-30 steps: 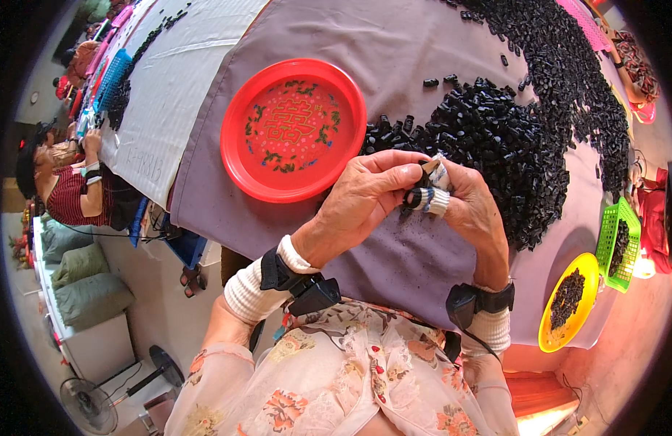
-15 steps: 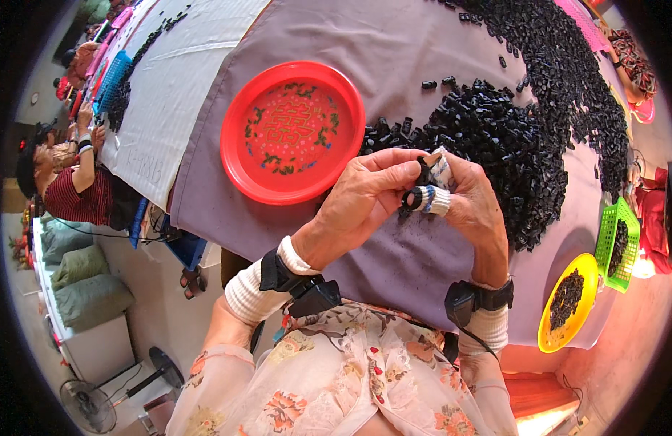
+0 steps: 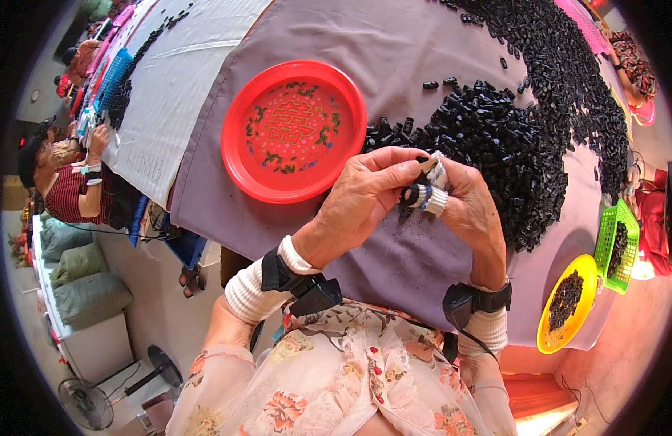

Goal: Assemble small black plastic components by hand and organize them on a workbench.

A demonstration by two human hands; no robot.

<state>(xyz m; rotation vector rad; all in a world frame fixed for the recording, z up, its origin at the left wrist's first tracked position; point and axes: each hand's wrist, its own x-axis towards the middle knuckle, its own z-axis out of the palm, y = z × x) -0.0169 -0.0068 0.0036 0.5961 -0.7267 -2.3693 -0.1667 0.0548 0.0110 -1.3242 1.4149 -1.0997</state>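
Over the near edge of the table my two hands meet, fingertips touching. My left hand is closed in a pinch, thumb against forefinger, on a small black piece, mostly covered by the fingers. Knit finger covers, white with blue and black stripes, are on fingers of my right hand, which is closed too. A thin tan sliver shows at its fingertips; what it is I cannot make out. Just beyond both hands lies a heap of small black pieces. A round red tray with printed decoration sits to the left.
A yellow dish and a green basket, both holding dark bits, stand at the right edge. More black pieces spread along the far right. At left, a person in a striped top works by a blue basket.
My hands stay together in almost the same place, with the right fingers slightly turned and the covers tilted. At left the other person's arms have lowered.
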